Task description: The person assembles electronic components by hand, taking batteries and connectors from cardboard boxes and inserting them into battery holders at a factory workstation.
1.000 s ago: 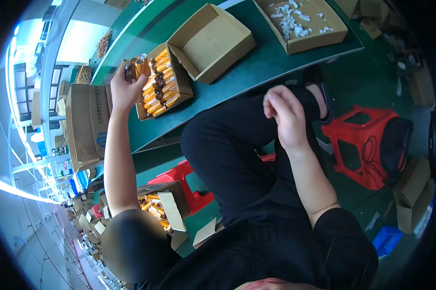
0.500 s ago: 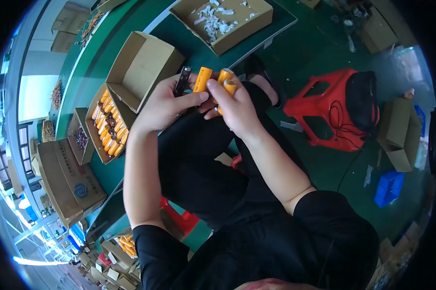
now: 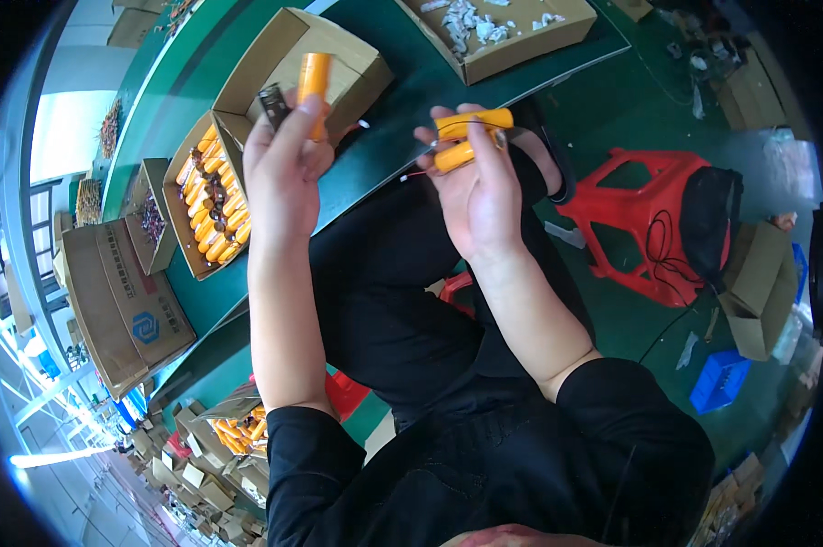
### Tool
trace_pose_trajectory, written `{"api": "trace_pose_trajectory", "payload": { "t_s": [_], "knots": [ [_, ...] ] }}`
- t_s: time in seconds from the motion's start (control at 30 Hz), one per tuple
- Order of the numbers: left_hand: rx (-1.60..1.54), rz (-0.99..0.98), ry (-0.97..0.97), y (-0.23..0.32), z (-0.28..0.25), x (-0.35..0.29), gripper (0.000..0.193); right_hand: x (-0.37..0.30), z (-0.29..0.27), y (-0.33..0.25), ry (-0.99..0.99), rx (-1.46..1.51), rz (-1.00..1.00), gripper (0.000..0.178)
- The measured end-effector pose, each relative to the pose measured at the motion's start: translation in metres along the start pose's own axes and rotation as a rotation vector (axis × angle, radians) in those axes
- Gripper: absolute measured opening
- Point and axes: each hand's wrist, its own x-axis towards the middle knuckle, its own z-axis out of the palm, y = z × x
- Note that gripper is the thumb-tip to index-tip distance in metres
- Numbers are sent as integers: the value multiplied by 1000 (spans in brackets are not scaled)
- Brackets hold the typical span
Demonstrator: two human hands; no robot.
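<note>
My left hand (image 3: 282, 178) is raised over the near edge of an open cardboard box. Its fingers and thumb are closed on an upright orange cylindrical battery (image 3: 314, 75) and a small flat black piece (image 3: 273, 104), whose kind I cannot make out. To the right, palm up, my right hand (image 3: 482, 201) holds two orange batteries, an upper one (image 3: 486, 121) and a lower one (image 3: 454, 156), between curled fingers and thumb. A thin dark wire runs along the upper one. The two hands are apart.
A carton (image 3: 171, 228) full of orange batteries with brown bits lies on the green table (image 3: 375, 150), its lid flap (image 3: 279, 46) open. Another box (image 3: 530, 46) holds white scraps. A printed carton (image 3: 124, 301) stands at left. On the floor are a red stool (image 3: 626, 214) and blue bin (image 3: 720, 381).
My hands were close together and have parted. The left moved up and left with one battery and the black piece; the right moved right with two batteries. The view has shifted slightly.
</note>
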Motion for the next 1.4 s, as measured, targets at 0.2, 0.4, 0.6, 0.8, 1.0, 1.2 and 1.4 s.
{"api": "trace_pose_trajectory", "payload": {
  "t_s": [0.2, 0.4, 0.6, 0.8, 1.0, 1.2, 1.4],
  "knots": [
    [-134, 162, 15, 11, 9, -4, 30, -1, 6, -9, 9, -214, -78, 34],
    [-40, 131, -78, 4, 14, -9, 32, 12, 5, 1, -267, -141, 66, 39],
    [308, 204, -103, 0, 15, -10, 42, -1, 14, -8, -324, -379, 0, 38],
    [609, 356, -248, -6, 23, -15, 51, 13, -18, -4, -189, -471, -11, 33],
    [678, 293, -300, -8, 27, -18, 57, 15, -36, -9, -116, -390, -35, 30],
    [701, 355, -381, -8, 29, -22, 58, -8, 5, -27, -371, -577, -230, 22],
    [477, 372, -389, -4, 28, -20, 59, -6, -9, -35, -379, -151, 228, 24]
  ]
}}
